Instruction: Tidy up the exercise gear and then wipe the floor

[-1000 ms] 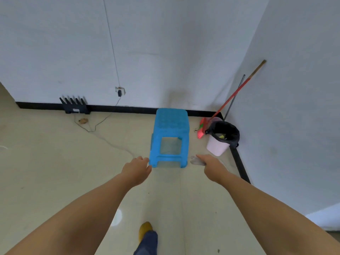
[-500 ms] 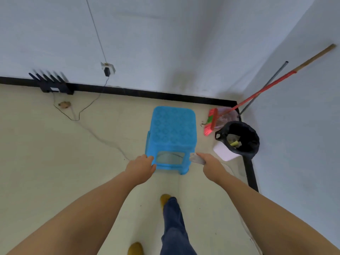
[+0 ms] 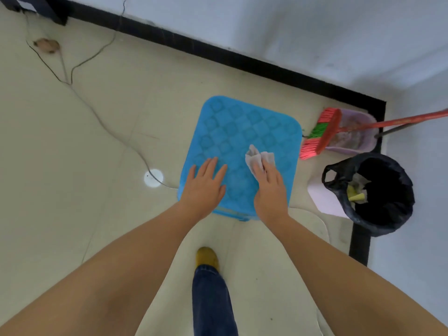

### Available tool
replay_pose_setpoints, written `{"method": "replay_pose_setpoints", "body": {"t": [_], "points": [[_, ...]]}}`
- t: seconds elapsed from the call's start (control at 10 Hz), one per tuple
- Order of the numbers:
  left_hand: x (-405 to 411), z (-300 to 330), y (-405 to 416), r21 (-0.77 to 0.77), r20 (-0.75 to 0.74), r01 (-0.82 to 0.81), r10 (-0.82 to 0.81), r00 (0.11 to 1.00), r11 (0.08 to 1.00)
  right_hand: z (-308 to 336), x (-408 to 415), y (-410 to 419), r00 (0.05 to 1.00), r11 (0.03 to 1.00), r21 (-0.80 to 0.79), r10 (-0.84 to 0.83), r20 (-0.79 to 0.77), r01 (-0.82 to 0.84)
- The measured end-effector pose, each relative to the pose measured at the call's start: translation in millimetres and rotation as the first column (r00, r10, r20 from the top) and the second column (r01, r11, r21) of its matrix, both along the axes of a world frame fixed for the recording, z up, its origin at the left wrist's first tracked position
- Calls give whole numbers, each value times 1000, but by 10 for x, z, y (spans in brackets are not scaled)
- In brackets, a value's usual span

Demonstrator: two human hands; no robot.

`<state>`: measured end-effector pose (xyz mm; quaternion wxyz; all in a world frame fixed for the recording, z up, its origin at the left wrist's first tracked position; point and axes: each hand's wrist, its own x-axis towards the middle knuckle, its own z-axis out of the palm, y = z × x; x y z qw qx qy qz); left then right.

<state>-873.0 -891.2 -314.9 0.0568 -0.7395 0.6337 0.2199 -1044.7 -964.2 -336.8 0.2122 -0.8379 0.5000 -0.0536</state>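
**Both hands lying on the blue stool, a white wipe under the right**

The person is standing over a blue plastic stool (image 3: 242, 141) in the corner of the room, looking almost straight down at its square seat, which has rounded corners and a moulded pattern of repeating shapes. The left hand (image 3: 204, 187) is lying flat on the near left part of the seat, fingers straight and slightly spread, holding nothing. The right hand (image 3: 270, 190) is resting on the near right part of the seat with its fingers extended over a crumpled white wipe (image 3: 257, 158); the wipe is bunching up and showing beyond the fingertips, lying on the seat. Whether the thumb is pinching it cannot be told.

Just right of the stool, a red broom (image 3: 322, 132) is leaning with its bristles near a pale purple dustpan (image 3: 356, 134). Nearer, a bin lined with a black bag (image 3: 378, 192) is standing against the wall, scraps showing inside. A thin cable (image 3: 106, 127) is trailing across the beige floor (image 3: 72, 190) at left. One foot in a yellow shoe (image 3: 206, 257) is showing below the stool.
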Motion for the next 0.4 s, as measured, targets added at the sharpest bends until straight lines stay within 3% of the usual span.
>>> {"method": "replay_pose_setpoints", "body": {"t": [0.1, 0.2, 0.3, 0.4], "points": [[-69, -184, 102, -61, 35, 28, -26, 999, 998, -65, -65, 183, 980, 995, -95, 22, -196, -41], [-52, -123, 97, -74, 35, 10, -7, 999, 997, -4, -78, 157, 951, 995, 2, 92, -295, -96], [112, 175, 32, 88, -34, 15, -12, 999, 996, 236, 11, 45, 903, 986, 143, 140, -407, -88], [317, 599, 188, 56, -56, -116, 119, 991, 992, 645, 250, 37, 866, 983, 165, 151, -477, -80]]}}
